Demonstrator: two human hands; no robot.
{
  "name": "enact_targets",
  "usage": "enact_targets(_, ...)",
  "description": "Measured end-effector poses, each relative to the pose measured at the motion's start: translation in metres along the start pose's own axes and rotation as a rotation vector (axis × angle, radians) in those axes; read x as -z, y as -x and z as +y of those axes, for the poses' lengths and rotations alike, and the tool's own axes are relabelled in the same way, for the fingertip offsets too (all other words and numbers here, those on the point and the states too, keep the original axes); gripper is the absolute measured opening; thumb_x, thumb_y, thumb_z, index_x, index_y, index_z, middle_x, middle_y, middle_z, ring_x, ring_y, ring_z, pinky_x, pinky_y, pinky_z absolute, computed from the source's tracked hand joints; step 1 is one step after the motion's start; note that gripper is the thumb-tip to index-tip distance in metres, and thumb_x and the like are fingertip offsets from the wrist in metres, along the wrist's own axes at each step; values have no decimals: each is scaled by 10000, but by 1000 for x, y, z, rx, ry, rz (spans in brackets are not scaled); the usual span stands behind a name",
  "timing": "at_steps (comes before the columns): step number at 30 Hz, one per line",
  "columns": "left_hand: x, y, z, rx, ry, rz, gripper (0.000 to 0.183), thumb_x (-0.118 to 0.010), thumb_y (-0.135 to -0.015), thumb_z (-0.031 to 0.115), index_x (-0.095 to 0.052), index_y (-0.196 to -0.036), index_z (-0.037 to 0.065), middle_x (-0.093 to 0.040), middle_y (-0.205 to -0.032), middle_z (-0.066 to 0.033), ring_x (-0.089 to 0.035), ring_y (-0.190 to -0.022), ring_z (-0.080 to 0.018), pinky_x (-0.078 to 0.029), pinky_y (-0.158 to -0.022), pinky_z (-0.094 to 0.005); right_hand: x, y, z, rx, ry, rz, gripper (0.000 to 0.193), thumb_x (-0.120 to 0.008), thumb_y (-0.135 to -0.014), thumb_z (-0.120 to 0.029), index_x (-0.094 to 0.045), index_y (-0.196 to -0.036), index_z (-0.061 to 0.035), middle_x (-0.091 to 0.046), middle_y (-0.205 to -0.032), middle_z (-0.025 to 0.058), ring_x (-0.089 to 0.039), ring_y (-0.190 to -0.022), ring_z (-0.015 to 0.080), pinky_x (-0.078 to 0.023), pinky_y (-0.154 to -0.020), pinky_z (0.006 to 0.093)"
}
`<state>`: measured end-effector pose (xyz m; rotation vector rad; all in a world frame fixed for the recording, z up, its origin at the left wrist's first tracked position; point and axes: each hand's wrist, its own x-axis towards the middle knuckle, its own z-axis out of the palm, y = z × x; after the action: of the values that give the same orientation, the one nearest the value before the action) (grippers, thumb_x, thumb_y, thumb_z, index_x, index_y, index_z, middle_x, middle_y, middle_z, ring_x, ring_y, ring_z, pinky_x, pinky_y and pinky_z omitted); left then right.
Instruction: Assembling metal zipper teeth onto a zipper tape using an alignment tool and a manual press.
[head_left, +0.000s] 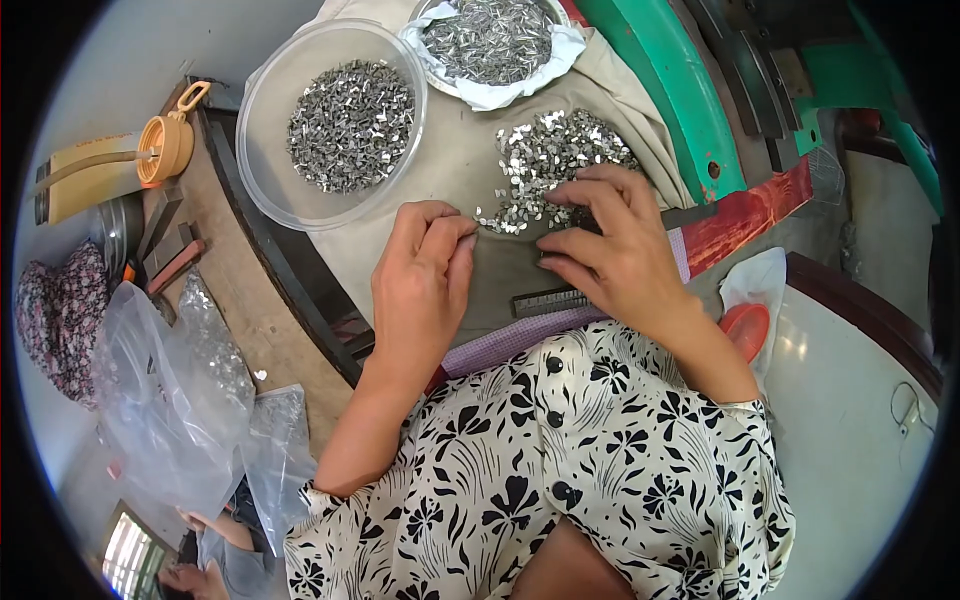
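Observation:
Small flat metal pieces [530,175] lie in a loose pile on the beige cloth [450,130] in front of me. At the pile's near left edge my left hand [425,265] is closed in a pinch; whatever sits between its fingertips is too small to name. My right hand [620,245] bends over the near right side of the pile. Its thumb and index finger come close together, and anything between them is too small to tell. The other fingers curl just above the pieces. Nearer to me lies a dark ruler-like strip [550,302].
A clear round tub [262,150] of small grey metal pieces stands left. Behind the pile is a bowl lined with white plastic [495,95], full of thin metal pins. A green metal frame [660,90] rises at right. Clear plastic bags [160,390] and another person [225,550] are at left.

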<state>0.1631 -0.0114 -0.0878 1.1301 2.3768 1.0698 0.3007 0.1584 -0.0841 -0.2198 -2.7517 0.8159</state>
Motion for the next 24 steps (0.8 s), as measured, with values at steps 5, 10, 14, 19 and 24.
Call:
enact_targets(5,-1,-1,0,9,26,17,152,-694,-814,-35,-663,-957,9,-601,-992,-104,-641,-817,-296,-517,-700,-384,-7,4,-8,37,92,39,168,-783,-673,-132,-673,-785,-73,-625,-1117,31,-519,-1165,316,-444,-936,465)
enact_targets(10,-7,-7,0,-53,-42,17,154,-720,-798,-13,-671,-942,17,-602,-973,-95,-631,-819,-271,-506,-703,-363,-6,5,-13,-6,89,-1,155,-775,-682,-125,-660,-774,-75,-616,-1133,29,-499,-1193,317,-416,-975,479)
enact_targets(14,-5,-10,4,-9,-77,-34,141,-741,-779,-9,-669,-900,10,-601,-959,-93,-631,-807,-259,-499,-699,-345,-8,7,-13,-51,134,-40,163,-770,-705,-127,-658,-813,-77,-590,-1187,32,-452,-1245,318,-352,-1034,499)
enact_targets(19,-5,0,0,-74,-16,-38,141,-741,-772,-9,-658,-884,12,-599,-974,-94,-626,-842,-277,-498,-716,-360,-7,9,-13,-44,187,-44,167,-758,-729,-153,-653,-836,-80,-577,-1219,36,-423,-1273,313,-312,-1064,505)
enact_targets(24,0,10,4,-46,-67,-78,159,-748,-764,-2,-658,-894,12,-593,-996,-92,-614,-895,-283,-493,-761,-367,-10,10,-14,48,285,-90,171,-712,-761,-169,-641,-872,-61,-555,-1253,52,-390,-1302,306,-284,-1098,476)
